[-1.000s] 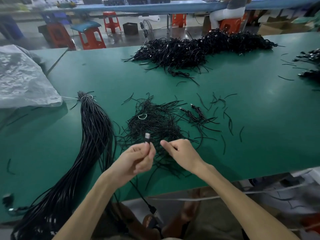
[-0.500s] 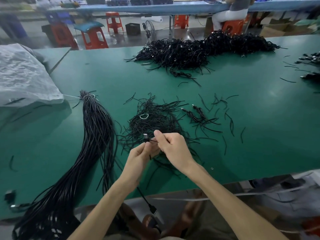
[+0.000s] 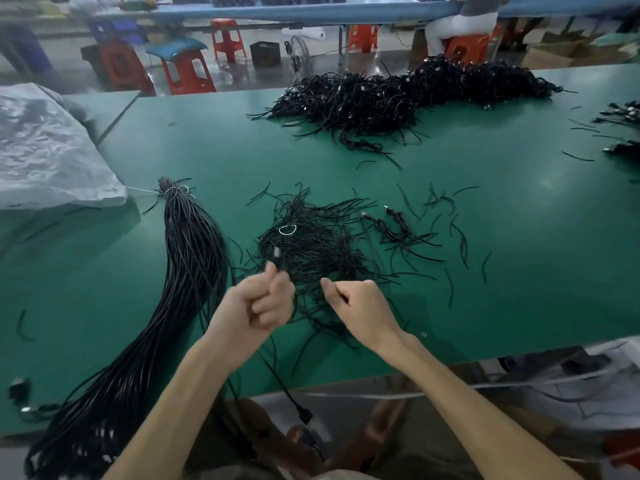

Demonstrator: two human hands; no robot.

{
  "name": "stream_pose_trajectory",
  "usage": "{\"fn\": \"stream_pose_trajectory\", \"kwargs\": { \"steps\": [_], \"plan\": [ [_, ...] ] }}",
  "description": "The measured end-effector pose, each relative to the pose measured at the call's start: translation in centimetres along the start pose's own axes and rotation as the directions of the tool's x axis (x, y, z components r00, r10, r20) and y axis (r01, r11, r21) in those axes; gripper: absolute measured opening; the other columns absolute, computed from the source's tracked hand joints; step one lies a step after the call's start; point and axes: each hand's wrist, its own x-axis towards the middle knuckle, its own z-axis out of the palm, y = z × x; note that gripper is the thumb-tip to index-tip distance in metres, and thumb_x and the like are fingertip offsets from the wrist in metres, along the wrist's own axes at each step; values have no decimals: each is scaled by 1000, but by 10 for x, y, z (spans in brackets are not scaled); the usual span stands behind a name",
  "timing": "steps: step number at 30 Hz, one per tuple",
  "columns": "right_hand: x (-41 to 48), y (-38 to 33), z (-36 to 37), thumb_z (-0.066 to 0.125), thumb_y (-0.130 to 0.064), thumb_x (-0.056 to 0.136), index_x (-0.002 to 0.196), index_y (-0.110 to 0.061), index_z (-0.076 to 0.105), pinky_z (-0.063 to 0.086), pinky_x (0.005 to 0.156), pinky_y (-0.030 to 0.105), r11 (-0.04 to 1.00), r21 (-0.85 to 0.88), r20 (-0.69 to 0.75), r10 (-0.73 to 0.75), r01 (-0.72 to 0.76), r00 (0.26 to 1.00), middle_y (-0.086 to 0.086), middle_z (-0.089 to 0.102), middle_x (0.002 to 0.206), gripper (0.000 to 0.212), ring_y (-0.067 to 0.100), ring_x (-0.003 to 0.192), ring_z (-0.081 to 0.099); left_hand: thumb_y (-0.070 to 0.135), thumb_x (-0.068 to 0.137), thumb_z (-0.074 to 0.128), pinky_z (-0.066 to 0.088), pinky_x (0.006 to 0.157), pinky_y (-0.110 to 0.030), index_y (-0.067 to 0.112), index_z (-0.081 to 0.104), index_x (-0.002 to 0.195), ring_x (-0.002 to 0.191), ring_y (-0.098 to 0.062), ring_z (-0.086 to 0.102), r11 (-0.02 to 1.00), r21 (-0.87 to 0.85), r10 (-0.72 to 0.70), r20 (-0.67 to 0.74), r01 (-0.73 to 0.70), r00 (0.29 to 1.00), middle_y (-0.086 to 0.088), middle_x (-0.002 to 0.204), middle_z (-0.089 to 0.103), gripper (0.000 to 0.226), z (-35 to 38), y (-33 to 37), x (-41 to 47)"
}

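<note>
Left grip (image 3: 258, 303) was closed in a fist round a black cable (image 3: 277, 374), whose metal-tipped plug (image 3: 276, 252) stood out above the knuckles. The rest of the cable hung below the fist, past the near edge of the green bench (image 3: 485, 271), to a second plug (image 3: 305, 416). Right grip (image 3: 360, 306), fingers curled, pinched a thin black tie (image 3: 344, 298), near the left but apart from it. Both were held over the loose heap of ties (image 3: 311, 244). A bound cable bundle (image 3: 194, 258) lay to the left.
</note>
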Motion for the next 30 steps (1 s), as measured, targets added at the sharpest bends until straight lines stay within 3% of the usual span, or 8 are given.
{"fn": "stream_pose_trajectory", "kwargs": {
  "steps": [3,5,8,11,18,22,27,30],
  "plan": [
    [9,-1,-8,48,-35,107,50,-18,31,25,43,29,1000,-15,-56,-3,2,998,-4,29,41,63,13,39,26,50,100,55,33,46,-22,12,64,75,43,-16,36,822,561,-148,43,99,988,-1,53,45,47,-3,-6,-6],
    [13,-8,-9,50,-34,107,50,-19,29,31,46,41,1000,8,-106,-17,18,994,-7,28,41,63,13,40,26,41,107,45,48,55,-28,3,71,94,56,-27,62,760,642,-149,19,101,989,-15,71,68,48,-2,-16,-5],
    [12,-21,-4,50,-34,107,50,-21,28,28,45,37,997,60,-152,-41,51,987,-8,26,41,62,13,41,27,34,107,42,58,92,-38,-1,68,122,109,-37,71,853,510,-85,-72,110,994,-21,117,73,47,-4,-30,0],
    [12,-28,1,50,-33,107,52,-18,27,25,45,35,991,127,-178,-27,50,984,-8,25,43,62,12,43,25,31,108,45,50,107,-38,2,64,133,128,-31,61,887,452,-101,-6,93,995,-16,133,67,43,-3,-39,4],
    [10,-31,4,49,-34,107,54,-13,37,28,43,35,990,91,-198,-89,109,976,-3,36,43,59,13,41,32,27,104,44,54,103,-41,-5,67,124,116,-34,68,977,211,39,-214,7,976,-24,122,70,44,14,-57,11],
    [2,-30,9,48,-31,105,59,-14,51,36,49,25,899,-346,-203,-352,270,914,-3,51,50,49,15,44,47,28,107,45,59,83,-28,4,76,113,104,-25,72,990,137,54,-321,-10,945,-16,113,75,39,17,-55,14],
    [-12,-20,27,55,-27,103,65,-12,62,46,53,29,817,-480,-193,-452,318,871,1,64,58,42,16,52,58,34,109,40,49,101,-33,3,64,133,126,-20,63,990,-144,-41,-306,-4,951,-8,135,67,46,14,-37,19],
    [-16,-13,31,53,-30,103,62,-13,58,44,48,29,800,-501,-201,-480,332,854,-1,57,52,44,15,47,52,30,107,44,58,85,-30,7,78,111,101,-22,72,950,-307,-81,-392,-48,916,-5,102,76,41,11,-34,17]
  ]
}}
